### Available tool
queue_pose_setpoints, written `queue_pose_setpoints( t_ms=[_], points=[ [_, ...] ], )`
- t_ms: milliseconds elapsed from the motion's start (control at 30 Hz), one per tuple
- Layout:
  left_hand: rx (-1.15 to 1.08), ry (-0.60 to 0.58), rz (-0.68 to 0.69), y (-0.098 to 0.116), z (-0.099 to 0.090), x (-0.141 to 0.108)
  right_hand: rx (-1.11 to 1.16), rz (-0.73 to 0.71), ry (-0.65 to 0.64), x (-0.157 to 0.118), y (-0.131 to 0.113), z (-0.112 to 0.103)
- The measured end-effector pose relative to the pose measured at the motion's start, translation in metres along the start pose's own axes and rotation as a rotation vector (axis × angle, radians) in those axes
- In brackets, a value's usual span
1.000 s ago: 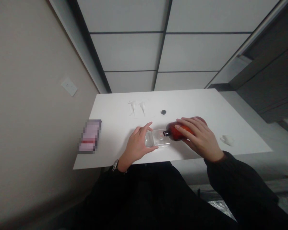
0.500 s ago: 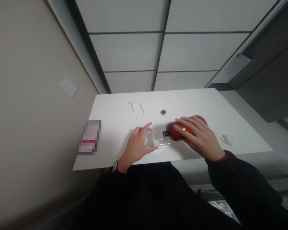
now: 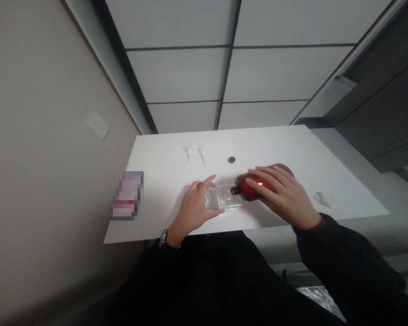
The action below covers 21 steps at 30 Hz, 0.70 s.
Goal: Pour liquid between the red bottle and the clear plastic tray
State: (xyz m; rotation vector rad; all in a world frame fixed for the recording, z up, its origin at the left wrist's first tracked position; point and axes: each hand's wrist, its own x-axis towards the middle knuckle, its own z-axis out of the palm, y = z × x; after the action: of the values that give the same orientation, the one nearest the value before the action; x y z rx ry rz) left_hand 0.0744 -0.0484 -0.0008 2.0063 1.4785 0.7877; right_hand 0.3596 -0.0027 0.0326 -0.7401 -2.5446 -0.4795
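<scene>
Red bottle (image 3: 250, 190) stays tipped (toward clear container (image 3: 227, 199)).

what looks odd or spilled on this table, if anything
No spill or damage shows. The pinkish thing at the left edge of the table is pixelated, hiding its details. A crumpled-looking white scrap lies at right, past the right hand, which holds the red bottle tipped.

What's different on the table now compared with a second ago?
Nothing has visibly moved, and neither grip has changed. The right hand still holds the red bottle tilted, mouth at the clear container; the left hand stays around the container's other end. The dark disc lies where it was.
</scene>
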Motion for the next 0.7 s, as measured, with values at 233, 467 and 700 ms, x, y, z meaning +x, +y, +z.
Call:
queue_pose_setpoints(
  t_ms=[233,467,700],
  points=[
    [0.003,0.003,-0.004,0.0015,-0.0012,-0.0007,-0.011,-0.026,0.003,0.0022,0.0013,-0.0017],
    [-0.003,0.003,0.0,0.0009,-0.001,-0.0003,-0.019,-0.032,-0.016,0.0039,0.003,-0.0041],
    [-0.007,-0.001,-0.003,0.001,-0.0013,0.0001,-0.019,-0.026,-0.011,0.0049,0.0023,-0.0052]
  ],
)
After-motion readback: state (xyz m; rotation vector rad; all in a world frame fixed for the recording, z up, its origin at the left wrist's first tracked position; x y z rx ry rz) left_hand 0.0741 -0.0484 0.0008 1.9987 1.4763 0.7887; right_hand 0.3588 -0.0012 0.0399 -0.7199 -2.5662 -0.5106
